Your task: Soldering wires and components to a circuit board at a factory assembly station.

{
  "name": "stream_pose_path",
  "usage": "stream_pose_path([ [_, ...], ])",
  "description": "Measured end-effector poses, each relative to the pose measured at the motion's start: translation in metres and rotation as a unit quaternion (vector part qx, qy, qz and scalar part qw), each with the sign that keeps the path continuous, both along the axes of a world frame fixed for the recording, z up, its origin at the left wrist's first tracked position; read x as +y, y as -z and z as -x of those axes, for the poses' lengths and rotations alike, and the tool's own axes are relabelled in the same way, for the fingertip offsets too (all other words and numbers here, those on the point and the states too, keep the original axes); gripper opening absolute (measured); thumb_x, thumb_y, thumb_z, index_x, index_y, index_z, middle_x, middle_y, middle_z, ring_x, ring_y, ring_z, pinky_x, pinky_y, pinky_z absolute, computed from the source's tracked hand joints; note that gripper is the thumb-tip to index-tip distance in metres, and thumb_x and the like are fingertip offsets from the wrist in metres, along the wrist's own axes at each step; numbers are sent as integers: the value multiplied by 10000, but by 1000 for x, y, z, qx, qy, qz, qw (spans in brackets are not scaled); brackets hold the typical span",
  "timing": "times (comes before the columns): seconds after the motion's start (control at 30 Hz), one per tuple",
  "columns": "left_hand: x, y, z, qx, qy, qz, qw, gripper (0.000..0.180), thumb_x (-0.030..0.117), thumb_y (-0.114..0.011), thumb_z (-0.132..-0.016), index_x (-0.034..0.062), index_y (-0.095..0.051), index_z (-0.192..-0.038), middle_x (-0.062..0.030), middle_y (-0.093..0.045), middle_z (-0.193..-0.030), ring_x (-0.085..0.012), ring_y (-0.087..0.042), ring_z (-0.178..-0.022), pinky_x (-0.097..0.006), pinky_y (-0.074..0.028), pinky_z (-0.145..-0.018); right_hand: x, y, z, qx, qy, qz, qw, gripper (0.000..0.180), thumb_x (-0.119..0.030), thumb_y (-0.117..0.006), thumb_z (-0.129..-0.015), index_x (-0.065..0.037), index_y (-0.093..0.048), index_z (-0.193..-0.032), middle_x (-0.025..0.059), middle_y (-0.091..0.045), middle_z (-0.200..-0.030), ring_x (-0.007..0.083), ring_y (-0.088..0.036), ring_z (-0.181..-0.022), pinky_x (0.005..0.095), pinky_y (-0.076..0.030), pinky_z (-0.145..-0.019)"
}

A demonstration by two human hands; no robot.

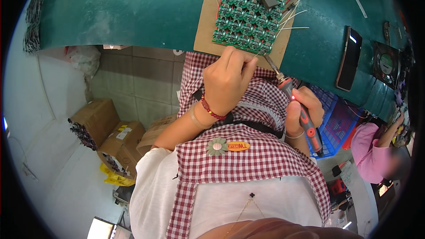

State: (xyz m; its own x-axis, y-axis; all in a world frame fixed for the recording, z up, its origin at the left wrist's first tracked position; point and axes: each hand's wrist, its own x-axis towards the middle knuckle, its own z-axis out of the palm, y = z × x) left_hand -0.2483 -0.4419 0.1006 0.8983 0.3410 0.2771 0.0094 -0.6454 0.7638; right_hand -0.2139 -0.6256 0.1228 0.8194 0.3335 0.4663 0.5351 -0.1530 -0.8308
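Here, the right grip (pixel 313 106) wraps a soldering iron (pixel 303 115); left grip (pixel 228 79) pinches thin wire (pixel 255 56).

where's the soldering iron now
In the head view, the soldering iron is right of centre, in the right hand, its tip near the lower right corner of the green circuit boards.

1 sldr iron (pixel 287 89), 1 pcb panel (pixel 247 17), 1 ph (pixel 349 58), 3 ctns (pixel 95 117)

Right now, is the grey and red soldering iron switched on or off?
On, it seems: a small red light glows on the soldering iron, near the right fingers. How hot it is, I can't tell.
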Motion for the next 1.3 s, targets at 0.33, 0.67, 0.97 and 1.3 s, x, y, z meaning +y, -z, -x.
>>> stream_pose_path([
  [0.33,2,-11,3,1,-24,9,1000,147,37,-750,-772,29,-604,-784,-63,-572,-701,-161,-558,-536,-271,-440,-475,-4,-5,-6,-58,-10,-18,998,196,-56,-631,-786,81,-619,-925,81,-518,-536,172,-467,-419,281,-353,-404],
  [0.67,-1,-12,2,0,-6,59,998,165,28,-752,-781,11,-589,-791,-67,-565,-717,-135,-553,-543,-262,-430,-473,0,-4,-1,80,38,-106,990,195,-87,-630,-831,45,-621,-974,92,-559,-616,182,-510,-504,290,-388,-474],
  [0.97,1,-1,-3,-8,0,40,999,158,15,-742,-787,1,-585,-786,-64,-564,-714,-129,-547,-544,-248,-435,-482,-4,-5,-5,35,-22,-11,999,178,-16,-632,-786,77,-626,-938,100,-564,-612,182,-510,-482,280,-387,-444],
  [1.3,1,-3,-4,13,-6,31,999,145,16,-736,-787,4,-592,-791,-71,-566,-717,-154,-561,-578,-253,-452,-510,0,-6,-5,7,-29,6,1000,159,-15,-624,-775,77,-635,-904,90,-561,-574,180,-504,-450,276,-391,-432],
])
